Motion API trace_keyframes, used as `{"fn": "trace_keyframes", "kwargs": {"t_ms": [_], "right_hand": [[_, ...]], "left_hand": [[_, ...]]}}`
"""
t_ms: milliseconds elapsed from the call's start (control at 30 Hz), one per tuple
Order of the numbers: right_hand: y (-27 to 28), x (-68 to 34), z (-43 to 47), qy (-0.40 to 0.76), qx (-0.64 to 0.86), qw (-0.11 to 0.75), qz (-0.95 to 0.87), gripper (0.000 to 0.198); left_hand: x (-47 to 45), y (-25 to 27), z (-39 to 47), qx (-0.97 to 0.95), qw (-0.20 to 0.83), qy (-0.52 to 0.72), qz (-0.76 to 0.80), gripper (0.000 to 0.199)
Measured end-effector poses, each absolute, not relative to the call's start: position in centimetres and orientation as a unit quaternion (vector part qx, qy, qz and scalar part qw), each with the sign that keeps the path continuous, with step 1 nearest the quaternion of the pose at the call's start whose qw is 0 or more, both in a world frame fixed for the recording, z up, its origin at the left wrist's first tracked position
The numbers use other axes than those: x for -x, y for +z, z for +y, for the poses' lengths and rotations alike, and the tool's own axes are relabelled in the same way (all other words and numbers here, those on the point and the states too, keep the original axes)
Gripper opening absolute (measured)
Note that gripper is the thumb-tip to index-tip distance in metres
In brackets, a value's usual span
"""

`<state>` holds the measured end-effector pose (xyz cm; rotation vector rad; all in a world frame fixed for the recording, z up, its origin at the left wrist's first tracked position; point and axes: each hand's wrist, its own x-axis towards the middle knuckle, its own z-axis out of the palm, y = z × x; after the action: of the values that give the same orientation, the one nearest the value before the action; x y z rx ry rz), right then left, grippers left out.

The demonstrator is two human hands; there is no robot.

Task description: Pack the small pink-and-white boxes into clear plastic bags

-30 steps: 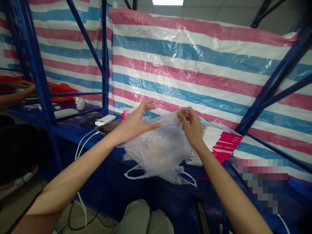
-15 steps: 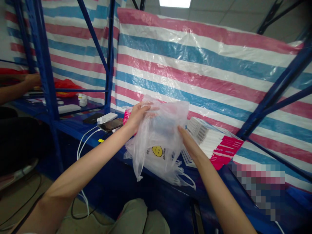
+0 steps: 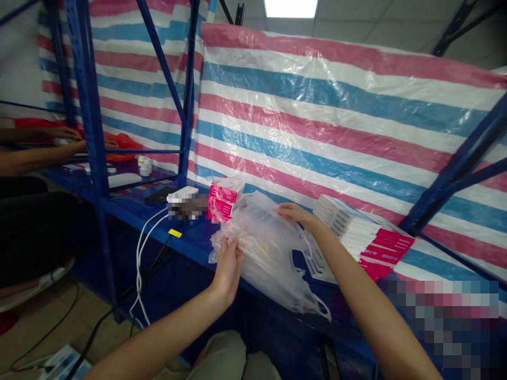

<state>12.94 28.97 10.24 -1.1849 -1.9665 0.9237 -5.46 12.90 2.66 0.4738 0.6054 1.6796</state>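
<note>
hands (image 3: 228,266) on plastic bag (image 3: 277,274) | yellow print (image 3: 264,249) blurred | pink pack (image 3: 221,203) lettering unreadable

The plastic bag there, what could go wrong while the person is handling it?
The plastic bag might slip down, because it lies right by the front edge of the shelf. Its loose handle could snag. And the right arm reaches past the stacked boxes, so it might bump them.
</note>
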Motion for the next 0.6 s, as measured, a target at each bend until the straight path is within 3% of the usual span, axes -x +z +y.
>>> {"fn": "trace_keyframes", "kwargs": {"t_ms": [133,300,367,467,600], "right_hand": [[8.3,-11.6,31.9,0.267,0.459,0.271,-0.803,0.007],[4.8,-10.3,31.6,0.166,0.479,0.230,-0.831,0.016],[3.6,-10.0,30.9,0.126,0.492,0.209,-0.836,0.022],[2.7,-9.5,30.1,0.076,0.495,0.183,-0.846,0.028],[2.3,-8.5,29.6,-0.013,0.493,0.118,-0.862,0.031]], "left_hand": [[3.1,0.0,11.3,-0.181,0.619,0.710,0.283,0.056],[2.7,-2.6,10.8,-0.261,0.537,0.720,0.354,0.076],[3.2,-3.0,10.7,-0.333,0.435,0.734,0.400,0.075],[4.3,-2.4,10.4,-0.499,0.201,0.693,0.481,0.062],[6.1,-0.7,10.8,-0.799,-0.005,0.440,0.410,0.058]]}}
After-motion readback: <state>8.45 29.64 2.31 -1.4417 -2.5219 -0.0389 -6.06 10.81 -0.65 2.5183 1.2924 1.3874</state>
